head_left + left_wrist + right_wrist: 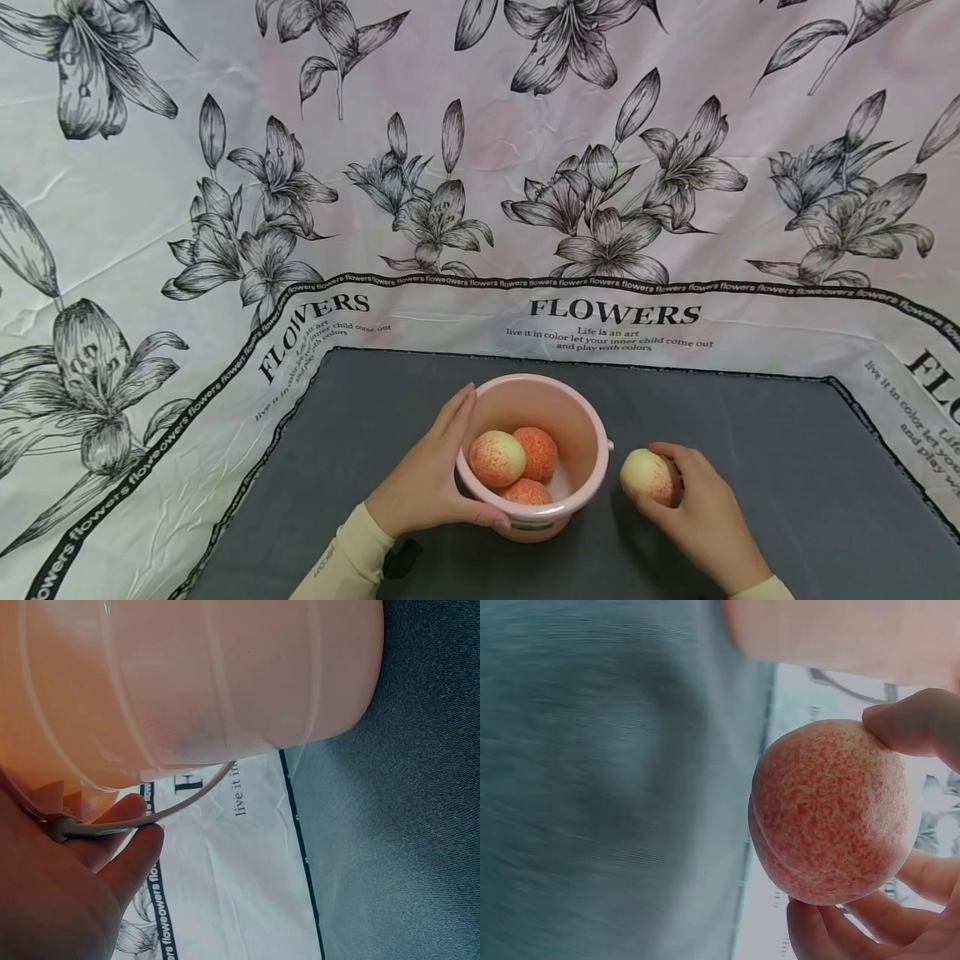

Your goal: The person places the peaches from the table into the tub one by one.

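A pink bucket [585,417] stands on the grey surface with three peaches [497,458] visible inside, one pale with red speckles and two redder. My left hand [423,483] grips the bucket's left side, thumb at the near rim and fingers along the outer wall. In the left wrist view the thin grey handle [187,802] hangs down beside the fingers. To the right of the bucket, my right hand [701,508] holds another peach [829,814], yellow and red-speckled, between thumb and fingers. That peach is apart from the bucket and above the surface.
The dark grey mat [795,467] spreads around the bucket. A white cloth [450,321] printed with black flowers and lettering borders it and rises behind. A small black object [402,558] is by the left wrist.
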`<state>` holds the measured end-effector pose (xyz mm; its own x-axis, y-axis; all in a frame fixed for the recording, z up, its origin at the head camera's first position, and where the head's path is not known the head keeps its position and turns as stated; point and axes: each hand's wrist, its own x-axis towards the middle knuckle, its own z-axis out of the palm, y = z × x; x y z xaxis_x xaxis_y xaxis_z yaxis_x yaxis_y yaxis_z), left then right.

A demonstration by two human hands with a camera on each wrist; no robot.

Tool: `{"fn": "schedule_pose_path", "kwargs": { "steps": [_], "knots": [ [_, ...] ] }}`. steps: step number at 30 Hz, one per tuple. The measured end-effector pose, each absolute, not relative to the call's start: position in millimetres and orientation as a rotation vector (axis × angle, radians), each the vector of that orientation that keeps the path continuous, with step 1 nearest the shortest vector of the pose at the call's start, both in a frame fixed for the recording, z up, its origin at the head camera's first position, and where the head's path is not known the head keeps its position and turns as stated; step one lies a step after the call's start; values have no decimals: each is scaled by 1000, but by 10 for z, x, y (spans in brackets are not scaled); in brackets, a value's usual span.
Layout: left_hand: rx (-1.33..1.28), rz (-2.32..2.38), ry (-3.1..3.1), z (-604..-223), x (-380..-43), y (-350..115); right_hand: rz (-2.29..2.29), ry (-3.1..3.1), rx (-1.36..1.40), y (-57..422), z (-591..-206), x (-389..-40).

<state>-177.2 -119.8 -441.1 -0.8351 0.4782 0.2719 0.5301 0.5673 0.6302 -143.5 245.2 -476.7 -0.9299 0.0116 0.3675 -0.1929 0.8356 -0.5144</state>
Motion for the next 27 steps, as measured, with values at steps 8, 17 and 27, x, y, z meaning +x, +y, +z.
{"fn": "schedule_pose_path", "kwargs": {
  "steps": [8, 17, 27],
  "knots": [
    [-867, -1141, -2720, -4410, -1778, -1197, 839, -2584, 128, 2480, -4219, -1467],
    [-858, -1139, -2725, -4416, -1788, -1211, 929, -2485, 187, 2146, -3812, -1512],
    [-876, -1118, -2718, -4420, -1791, -1216, 986, -2456, 471, 1685, -3824, -1588]
  ]
}}
